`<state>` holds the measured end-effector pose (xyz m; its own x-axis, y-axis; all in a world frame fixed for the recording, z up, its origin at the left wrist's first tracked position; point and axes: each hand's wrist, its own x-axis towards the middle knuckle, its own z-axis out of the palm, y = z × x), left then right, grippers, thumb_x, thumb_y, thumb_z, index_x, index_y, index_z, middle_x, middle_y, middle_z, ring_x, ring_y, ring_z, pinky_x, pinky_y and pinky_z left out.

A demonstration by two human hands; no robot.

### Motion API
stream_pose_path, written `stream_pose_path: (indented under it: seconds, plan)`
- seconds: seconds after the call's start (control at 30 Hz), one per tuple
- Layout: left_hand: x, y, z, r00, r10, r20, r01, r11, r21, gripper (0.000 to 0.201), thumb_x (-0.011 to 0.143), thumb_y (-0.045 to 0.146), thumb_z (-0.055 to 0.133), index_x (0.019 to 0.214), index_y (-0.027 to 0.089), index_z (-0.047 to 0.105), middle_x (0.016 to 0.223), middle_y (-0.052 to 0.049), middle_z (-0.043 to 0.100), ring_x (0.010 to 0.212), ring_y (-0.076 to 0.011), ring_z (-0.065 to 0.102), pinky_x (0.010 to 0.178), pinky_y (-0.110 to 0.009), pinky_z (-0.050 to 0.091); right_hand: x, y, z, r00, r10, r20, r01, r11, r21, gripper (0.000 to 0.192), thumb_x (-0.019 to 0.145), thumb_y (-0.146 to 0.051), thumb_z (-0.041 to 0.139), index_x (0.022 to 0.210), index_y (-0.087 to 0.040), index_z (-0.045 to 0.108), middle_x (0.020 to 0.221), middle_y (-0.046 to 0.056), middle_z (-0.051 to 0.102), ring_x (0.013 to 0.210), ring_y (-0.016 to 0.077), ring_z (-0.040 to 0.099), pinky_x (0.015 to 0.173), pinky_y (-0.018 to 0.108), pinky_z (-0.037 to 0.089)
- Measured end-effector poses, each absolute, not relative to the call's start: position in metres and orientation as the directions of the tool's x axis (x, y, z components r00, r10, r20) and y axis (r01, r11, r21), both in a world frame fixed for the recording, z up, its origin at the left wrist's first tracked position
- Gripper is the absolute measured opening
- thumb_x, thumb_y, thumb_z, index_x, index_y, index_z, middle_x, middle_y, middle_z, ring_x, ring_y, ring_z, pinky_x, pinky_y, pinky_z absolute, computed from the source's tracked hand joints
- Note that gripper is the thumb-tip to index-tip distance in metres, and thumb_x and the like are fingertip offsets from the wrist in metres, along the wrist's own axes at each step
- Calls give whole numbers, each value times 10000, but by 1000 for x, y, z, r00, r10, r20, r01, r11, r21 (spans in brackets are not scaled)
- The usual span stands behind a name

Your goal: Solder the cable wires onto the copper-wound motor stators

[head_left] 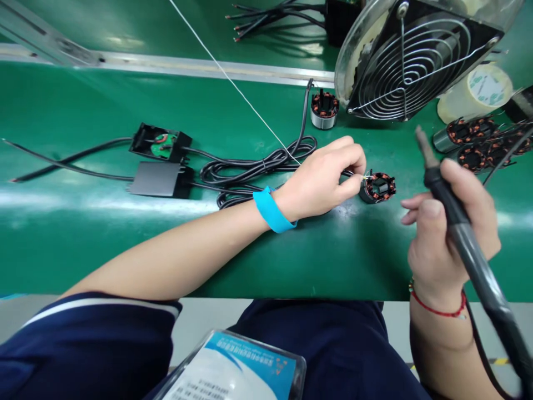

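My left hand (328, 175), with a blue band at the wrist, is closed in a pinch on the end of a black cable (346, 173). Thin wires from that end meet a motor stator (378, 188) with copper windings, which sits on the green bench just right of my fingertips. A soldering iron (458, 222) is gripped in my right hand (453, 239), its tip pointing up and away, apart from the stator. A thin pale strand (233, 83) runs down from above to behind my left hand; whether my fingers hold it is hidden.
Coiled black cables (258, 166) join an open black box (156, 141) and a closed box (160, 179). Another stator (324, 109) stands behind. A fan with a wire guard (410, 66), a tape roll (478, 91) and several stators (474, 144) occupy the right.
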<state>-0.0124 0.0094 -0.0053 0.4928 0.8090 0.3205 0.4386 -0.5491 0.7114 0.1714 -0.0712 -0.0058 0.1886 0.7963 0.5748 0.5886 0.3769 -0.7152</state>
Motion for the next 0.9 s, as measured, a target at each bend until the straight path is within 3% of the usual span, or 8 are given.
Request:
stream_pose_path:
  seconds: [0.1, 0.27, 0.43, 0.7, 0.9]
  plan:
    - [-11, 9, -5, 490, 804, 337, 454, -565, 689, 151, 791, 55, 520, 734, 195, 515, 783, -25, 562, 767, -172, 558, 720, -336, 479, 172, -90, -11, 217, 757, 616, 631, 373, -680, 350, 863, -321, 701, 1213, -327, 692, 1023, 19, 730, 673, 176, 680, 674, 368, 577]
    - [-10, 9, -5, 491, 797, 350, 464, -580, 669, 168, 798, 47, 516, 733, 201, 500, 789, -32, 548, 778, -172, 553, 729, -340, 471, 171, -101, -14, 108, 738, 667, 632, 466, -619, 301, 866, -266, 684, 1166, -266, 718, 798, 1, 713, 539, 141, 608, 497, 293, 506]
    - [-11, 11, -7, 503, 754, 423, 427, -642, 637, 173, 789, 56, 520, 718, 209, 481, 746, -32, 510, 727, -159, 501, 676, -335, 461, 170, -98, -12, 59, 749, 660, 629, 485, -607, 325, 852, -179, 686, 1167, -257, 713, 870, 16, 723, 692, 168, 678, 595, 297, 568]
    - [-9, 9, -2, 477, 821, 314, 491, -546, 679, 189, 790, 65, 529, 709, 223, 463, 782, -36, 535, 789, -181, 552, 746, -349, 480, 170, -101, -11, 49, 767, 640, 678, 445, -586, 331, 865, -219, 669, 1177, -325, 705, 861, -8, 737, 678, 185, 671, 580, 335, 568]
    - [-9, 10, -3, 459, 830, 317, 478, -532, 699, 155, 810, 119, 545, 712, 220, 479, 766, -34, 520, 802, -189, 559, 755, -356, 483, 169, -100, -12, 55, 751, 658, 668, 462, -583, 331, 840, -194, 682, 1160, -272, 711, 871, -5, 730, 690, 161, 665, 579, 297, 566]
